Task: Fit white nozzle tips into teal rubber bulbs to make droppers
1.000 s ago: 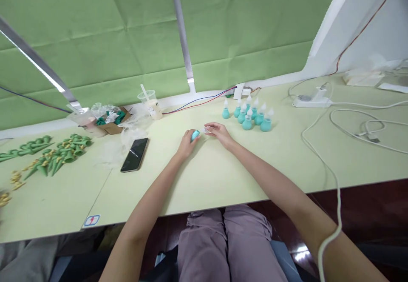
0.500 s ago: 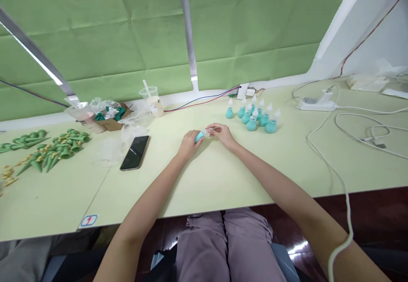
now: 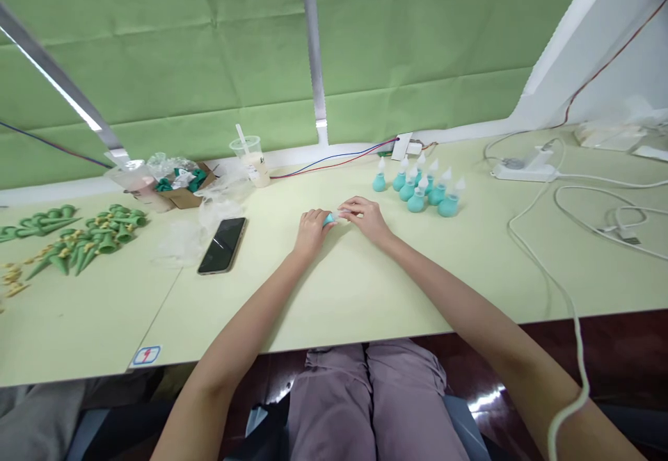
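My left hand (image 3: pixel 312 230) is wrapped around the teal bulb (image 3: pixel 328 219) of a small bulb syringe, its fingers covering most of it. With fingers and thumb pinched together, my right hand (image 3: pixel 367 216) grips the clear nozzle (image 3: pixel 342 215) at the bulb's mouth. The syringe lies sideways between both hands, just above or on the table; contact cannot be made out. Several like bulb syringes (image 3: pixel 416 201), teal with pale pointed nozzles, stand upright in a cluster beyond my right hand.
A phone (image 3: pixel 222 246) lies left of my hands on the pale table (image 3: pixel 334 294). Behind it are plastic bags (image 3: pixel 222 197), a drink cup (image 3: pixel 255 163) and a small carton (image 3: pixel 185 197). Green cone-shaped pieces (image 3: pixel 99 235) lie far left. A power strip (image 3: pixel 525 169) and white cables (image 3: pixel 553 280) occupy the right.
The left fingers now cover more of the teal bulb, and both hands keep their hold. The whole view has shifted slightly.
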A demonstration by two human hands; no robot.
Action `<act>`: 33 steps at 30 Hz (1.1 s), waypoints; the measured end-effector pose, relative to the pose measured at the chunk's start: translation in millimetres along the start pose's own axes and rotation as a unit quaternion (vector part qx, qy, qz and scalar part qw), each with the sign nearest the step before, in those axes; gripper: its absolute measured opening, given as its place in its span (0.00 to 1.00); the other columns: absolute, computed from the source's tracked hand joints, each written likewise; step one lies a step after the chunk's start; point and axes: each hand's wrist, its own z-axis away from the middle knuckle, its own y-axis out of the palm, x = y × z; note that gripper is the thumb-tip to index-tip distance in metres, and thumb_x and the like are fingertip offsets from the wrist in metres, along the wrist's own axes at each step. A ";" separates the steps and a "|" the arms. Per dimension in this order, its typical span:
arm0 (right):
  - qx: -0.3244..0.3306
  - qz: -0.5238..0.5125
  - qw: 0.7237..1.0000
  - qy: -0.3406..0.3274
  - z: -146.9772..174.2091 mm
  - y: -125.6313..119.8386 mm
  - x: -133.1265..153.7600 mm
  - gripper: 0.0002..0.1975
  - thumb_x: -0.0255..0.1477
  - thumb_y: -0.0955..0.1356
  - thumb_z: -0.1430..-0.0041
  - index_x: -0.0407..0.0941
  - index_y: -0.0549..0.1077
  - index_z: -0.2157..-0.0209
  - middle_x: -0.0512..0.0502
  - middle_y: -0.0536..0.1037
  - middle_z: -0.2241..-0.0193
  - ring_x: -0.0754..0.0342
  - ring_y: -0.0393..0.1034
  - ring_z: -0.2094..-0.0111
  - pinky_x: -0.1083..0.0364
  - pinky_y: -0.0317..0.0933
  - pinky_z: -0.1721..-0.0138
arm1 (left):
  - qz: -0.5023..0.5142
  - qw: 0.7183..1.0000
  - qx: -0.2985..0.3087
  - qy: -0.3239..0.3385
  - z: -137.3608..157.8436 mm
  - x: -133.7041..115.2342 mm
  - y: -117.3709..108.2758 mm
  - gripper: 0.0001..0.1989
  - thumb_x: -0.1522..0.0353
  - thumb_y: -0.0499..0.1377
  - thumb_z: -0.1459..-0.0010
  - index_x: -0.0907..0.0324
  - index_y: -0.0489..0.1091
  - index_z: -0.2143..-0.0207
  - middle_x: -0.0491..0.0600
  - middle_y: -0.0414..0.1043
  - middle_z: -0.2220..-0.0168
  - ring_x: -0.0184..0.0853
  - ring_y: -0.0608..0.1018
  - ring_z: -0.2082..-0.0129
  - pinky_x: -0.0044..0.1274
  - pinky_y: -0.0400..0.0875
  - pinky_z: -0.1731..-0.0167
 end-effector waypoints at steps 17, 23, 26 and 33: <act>-0.035 -0.074 0.989 0.120 5.0 11.7 4.9 0.13 0.37 0.72 0.56 0.42 0.78 0.71 0.46 0.74 0.73 0.59 0.65 0.80 0.56 0.64 0.74 | 0.032 0.999 0.008 -0.033 0.6 -3.8 3.8 0.12 0.63 0.53 0.40 0.59 0.71 0.60 0.52 0.73 0.63 0.39 0.71 0.61 0.30 0.60 0.60; -0.002 -0.177 0.962 0.210 2.2 7.9 2.6 0.16 0.36 0.74 0.64 0.41 0.78 0.72 0.49 0.75 0.77 0.59 0.65 0.78 0.57 0.64 0.73 | 0.073 0.997 -0.012 -0.027 0.4 -4.0 6.3 0.13 0.63 0.55 0.42 0.58 0.71 0.57 0.51 0.74 0.64 0.38 0.72 0.61 0.29 0.62 0.60; 0.002 -0.205 0.951 0.230 1.5 7.1 1.4 0.16 0.35 0.74 0.64 0.41 0.78 0.71 0.49 0.75 0.77 0.60 0.66 0.78 0.57 0.65 0.71 | 0.079 0.996 -0.025 -0.019 0.9 -4.1 6.9 0.17 0.64 0.57 0.44 0.57 0.68 0.52 0.51 0.74 0.63 0.38 0.72 0.60 0.29 0.62 0.59; 0.019 -0.161 0.965 0.206 4.5 9.8 2.3 0.14 0.33 0.73 0.62 0.41 0.78 0.71 0.49 0.76 0.76 0.59 0.66 0.79 0.57 0.64 0.73 | 0.040 0.999 0.011 -0.003 3.4 -4.5 9.2 0.21 0.66 0.58 0.44 0.57 0.64 0.47 0.51 0.74 0.61 0.37 0.72 0.59 0.29 0.61 0.57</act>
